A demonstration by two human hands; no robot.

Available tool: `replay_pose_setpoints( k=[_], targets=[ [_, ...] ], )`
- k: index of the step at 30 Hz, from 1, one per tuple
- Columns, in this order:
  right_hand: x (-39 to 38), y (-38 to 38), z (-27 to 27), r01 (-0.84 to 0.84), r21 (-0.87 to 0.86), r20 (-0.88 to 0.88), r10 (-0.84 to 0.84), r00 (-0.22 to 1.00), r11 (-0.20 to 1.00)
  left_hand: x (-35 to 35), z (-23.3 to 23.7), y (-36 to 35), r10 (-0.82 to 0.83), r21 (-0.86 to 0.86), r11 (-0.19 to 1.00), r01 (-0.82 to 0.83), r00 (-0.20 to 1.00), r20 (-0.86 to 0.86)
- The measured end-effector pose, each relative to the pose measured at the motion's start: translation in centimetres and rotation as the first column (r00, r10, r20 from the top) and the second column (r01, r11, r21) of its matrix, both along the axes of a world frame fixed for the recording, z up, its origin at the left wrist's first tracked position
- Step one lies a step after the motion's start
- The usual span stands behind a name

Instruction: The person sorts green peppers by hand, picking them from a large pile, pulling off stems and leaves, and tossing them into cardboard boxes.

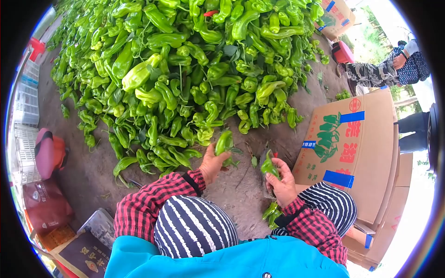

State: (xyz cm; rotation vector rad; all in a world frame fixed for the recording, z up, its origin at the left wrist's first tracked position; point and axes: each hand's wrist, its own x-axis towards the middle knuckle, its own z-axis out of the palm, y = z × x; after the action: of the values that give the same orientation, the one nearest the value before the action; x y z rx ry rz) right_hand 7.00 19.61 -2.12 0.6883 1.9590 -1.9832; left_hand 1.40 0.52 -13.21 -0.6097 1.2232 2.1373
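Note:
A large heap of green peppers (185,69) covers the ground in front of me. My left hand (212,164), at the heap's near edge, is closed around a green pepper (224,142). To its right, my right hand (282,181) grips another green pepper (269,167) between thumb and fingers. Under and beside my right hand is a clear plastic-looking item, partly hidden. A few more green peppers (272,214) lie below my right hand, near my striped knee.
A printed cardboard box (345,148) stands at the right, with more cardboard behind it. White crates (27,104), a pink and orange stool (50,153) and a maroon bag (46,204) are at the left. Two people are at the far right, near a pink stool (342,52).

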Motion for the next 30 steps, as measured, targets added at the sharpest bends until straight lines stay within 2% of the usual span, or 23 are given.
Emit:
replay_pose_setpoints(
  k=[2,3,4,5,6,7,8,9,11,12,13,14,15,16,17,18,19,21,25,27,29,30],
  targets=[
    [0.3,0.3,-2.5,0.047,-0.010,0.016,-0.046,0.999,0.999,0.1,1.1,0.4,-0.256,0.009,0.966,0.257,0.965,-0.055],
    [0.4,0.4,-3.7,0.087,-0.021,0.031,-0.087,0.996,0.996,0.5,0.8,1.2,-0.259,0.006,0.966,0.259,0.964,-0.057],
    [0.4,-0.1,-4.1,0.131,-0.131,0.039,-0.127,0.991,0.983,1.1,0.4,2.1,-0.344,-0.045,0.932,0.359,0.838,-0.423],
    [0.6,-0.4,-4.2,0.133,-0.134,0.036,-0.129,0.991,0.982,1.4,-0.2,2.6,-0.385,-0.131,0.893,0.431,0.577,-0.720],
    [0.5,-1.1,-3.4,0.175,-0.192,0.116,-0.155,0.981,0.966,1.1,0.5,2.4,-0.388,-0.136,0.892,0.432,0.574,-0.721],
    [0.4,-1.6,-2.5,0.220,-0.245,0.198,-0.174,0.965,0.944,0.9,2.2,2.0,-0.455,-0.223,0.841,0.493,0.423,-0.784],
    [0.4,-1.8,-1.8,0.224,-0.208,0.245,-0.171,0.954,0.952,0.5,3.6,1.7,-0.508,-0.314,0.782,0.538,0.259,-0.821],
    [0.6,-1.6,-2.1,0.229,-0.209,0.245,-0.176,0.953,0.951,-0.3,4.4,1.3,-0.511,-0.315,0.779,0.542,0.256,-0.821],
    [1.1,-0.7,-3.0,0.146,-0.181,0.381,-0.068,0.922,0.973,-3.2,5.1,0.6,-0.788,-0.387,0.478,0.788,0.190,-0.586],
    [1.2,-0.6,-3.1,0.192,-0.248,0.393,-0.083,0.916,0.949,-4.2,4.2,0.4,-0.747,-0.501,0.623,0.601,0.265,-0.610],
    [1.2,-0.7,-3.0,0.200,-0.247,0.395,-0.090,0.914,0.948,-6.0,3.0,0.1,-0.695,-0.676,0.716,0.174,0.271,-0.666],
    [1.2,-0.8,-2.7,0.235,-0.333,0.378,-0.099,0.921,0.913,-8.2,2.1,-0.3,-0.648,-0.691,0.662,-0.291,0.242,-0.722],
    [1.2,-1.0,-2.3,0.267,-0.415,0.361,-0.112,0.926,0.870,-10.8,2.1,-1.4,-0.666,-0.671,0.499,-0.549,0.253,-0.702],
    [1.1,-1.1,-1.9,0.275,-0.412,0.361,-0.121,0.925,0.869,-12.9,1.8,-2.5,-0.718,-0.756,0.323,-0.568,0.373,-0.587],
    [0.9,-1.3,-1.4,0.279,-0.464,0.358,-0.110,0.927,0.841,-14.9,1.1,-3.3,-0.763,-0.723,0.118,-0.681,0.403,-0.505],
    [0.9,-1.4,-1.2,0.282,-0.513,0.356,-0.098,0.929,0.811,-16.5,0.4,-4.2,-0.786,-0.726,0.023,-0.687,0.436,-0.438],
    [0.9,-1.4,-1.2,0.288,-0.510,0.357,-0.105,0.928,0.811,-17.9,-1.0,-4.9,-0.807,-0.767,0.015,-0.641,0.445,-0.388],
    [0.8,-1.5,-1.2,0.299,-0.492,0.380,-0.107,0.919,0.818,-19.5,-1.7,-5.1,-0.862,-0.921,-0.058,-0.384,0.485,-0.148],
    [0.5,-1.5,-1.0,0.304,-0.504,0.385,-0.104,0.917,0.808,-19.9,-3.8,-5.4,-0.878,-0.881,-0.041,-0.471,0.438,-0.193],
    [0.4,-1.6,-0.9,0.306,-0.518,0.389,-0.098,0.916,0.799,-19.5,-5.2,-5.8,-0.805,-0.810,0.227,-0.541,0.363,-0.469],
    [0.6,-1.5,-0.8,0.298,-0.523,0.378,-0.096,0.921,0.799,-18.5,-6.0,-6.1,-0.775,-0.789,0.261,-0.556,0.368,-0.515],
    [0.7,-1.6,-0.9,0.284,-0.528,0.369,-0.085,0.926,0.800,-17.3,-4.4,-6.3,-0.709,-0.794,0.352,-0.496,0.412,-0.572]
  ],
)
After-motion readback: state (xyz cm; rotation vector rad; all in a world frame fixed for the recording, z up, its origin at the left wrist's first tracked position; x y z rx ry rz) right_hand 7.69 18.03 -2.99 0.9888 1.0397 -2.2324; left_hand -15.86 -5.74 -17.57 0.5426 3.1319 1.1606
